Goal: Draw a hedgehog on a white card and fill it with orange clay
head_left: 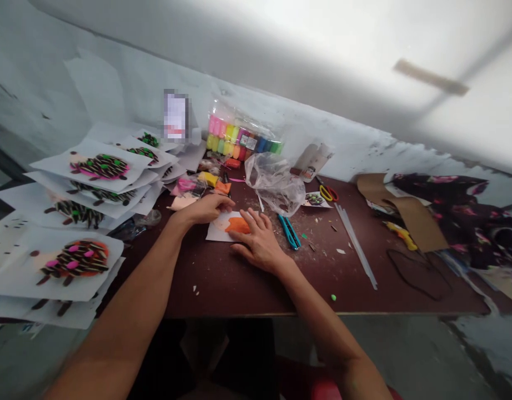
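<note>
A small white sheet of paper (216,234) lies on the table with a flat orange clay shape (238,225) on it. My right hand (260,239) rests over the right side of the sheet, fingers stretched out and touching the orange clay. At the sheet's upper left edge is my left hand (210,208), its fingers bent together; whatever they may hold is hidden. Just behind it lie packets of soft clay, one orange (223,188) and one yellow (208,178). A teal utility knife (289,232) lies to the right of my right hand.
Stacked hedgehog pictures in clay (100,166) cover the left side. At the back stand a clay colour pack (243,136) and a crumpled plastic bag (276,183). To the right are scissors (329,193), clear glue sticks (356,244), a yellow glue gun (401,236) and brown cardboard (420,222).
</note>
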Demonstrator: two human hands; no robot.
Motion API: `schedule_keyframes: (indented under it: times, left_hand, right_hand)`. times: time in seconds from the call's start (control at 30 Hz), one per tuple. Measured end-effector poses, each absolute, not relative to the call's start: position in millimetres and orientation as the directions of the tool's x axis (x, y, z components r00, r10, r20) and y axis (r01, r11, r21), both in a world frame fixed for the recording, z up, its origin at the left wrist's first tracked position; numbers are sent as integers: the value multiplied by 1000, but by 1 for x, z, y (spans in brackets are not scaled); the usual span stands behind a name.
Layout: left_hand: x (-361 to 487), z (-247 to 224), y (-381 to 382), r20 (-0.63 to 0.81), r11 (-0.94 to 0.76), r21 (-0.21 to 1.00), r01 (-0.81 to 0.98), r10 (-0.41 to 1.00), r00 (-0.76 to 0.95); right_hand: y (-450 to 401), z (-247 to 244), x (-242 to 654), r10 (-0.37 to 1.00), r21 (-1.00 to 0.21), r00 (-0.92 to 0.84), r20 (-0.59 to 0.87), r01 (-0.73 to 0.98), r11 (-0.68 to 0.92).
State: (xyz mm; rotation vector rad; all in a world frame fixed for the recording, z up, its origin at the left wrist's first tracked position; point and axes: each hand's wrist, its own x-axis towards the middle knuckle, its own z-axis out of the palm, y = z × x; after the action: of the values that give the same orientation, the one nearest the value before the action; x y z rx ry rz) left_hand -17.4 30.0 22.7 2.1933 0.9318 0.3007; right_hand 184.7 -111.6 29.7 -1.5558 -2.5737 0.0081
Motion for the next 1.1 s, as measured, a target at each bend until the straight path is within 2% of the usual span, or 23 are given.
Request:
schedule_keyframes:
  times: [0.13, 0.3, 0.83, 1.0, 1.1]
  left_hand:
    - [-18, 21, 31, -45, -489, 699, 521, 698, 715]
    - [-18, 22, 31, -60, -476, 704, 527, 699, 712]
    - [-18, 19, 32, -48, -486, 701, 521, 698, 715]
    - [-18, 18, 33, -34, -497, 700, 513, 694, 719]
    - [-17, 19, 31, -32, -486, 706, 515, 705, 709]
  right_hand:
    - [-113, 32, 186, 881, -76, -460, 107, 880, 469]
    - [-117, 33, 199, 915, -86, -378, 142, 916, 391]
    - [-122, 27, 209, 925, -50, -355, 137, 930, 365]
    - [-123, 24, 213, 934, -55, -280, 222, 953, 298]
    - [-125, 22, 214, 940, -47, -265, 214, 959, 281]
